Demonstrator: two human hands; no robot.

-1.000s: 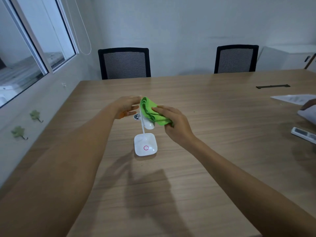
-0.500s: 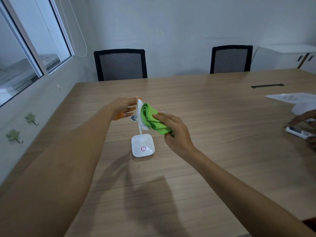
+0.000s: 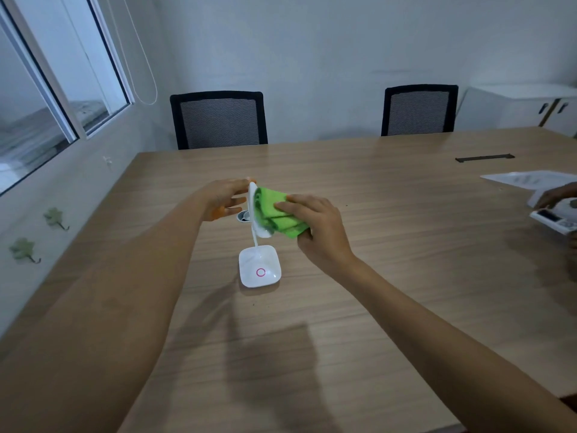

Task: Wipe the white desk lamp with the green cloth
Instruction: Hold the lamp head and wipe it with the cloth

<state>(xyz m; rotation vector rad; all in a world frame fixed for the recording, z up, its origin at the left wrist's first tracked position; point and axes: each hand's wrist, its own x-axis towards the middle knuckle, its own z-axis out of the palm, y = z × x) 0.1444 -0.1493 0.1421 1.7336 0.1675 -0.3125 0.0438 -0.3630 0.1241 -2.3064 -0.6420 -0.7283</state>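
The white desk lamp (image 3: 259, 270) stands on the wooden table (image 3: 390, 245) on a square base with a pink ring; its thin neck rises to a flat head turned on edge. My left hand (image 3: 223, 198) steadies the lamp head from the left, fingers on its top edge and back. My right hand (image 3: 315, 228) grips the folded green cloth (image 3: 276, 212) and presses it flat against the right face of the lamp head. The cloth hides most of that face.
Two black mesh chairs (image 3: 220, 120) (image 3: 420, 109) stand at the far table edge. Another person's hand (image 3: 559, 195) is at the right with papers (image 3: 527, 178) and a remote-like device (image 3: 554, 221). A round cable port (image 3: 243, 216) lies behind the lamp.
The lamp head has been turned from tilted down to standing on edge, held by my left hand. The cloth has shifted from over the top to its right face.
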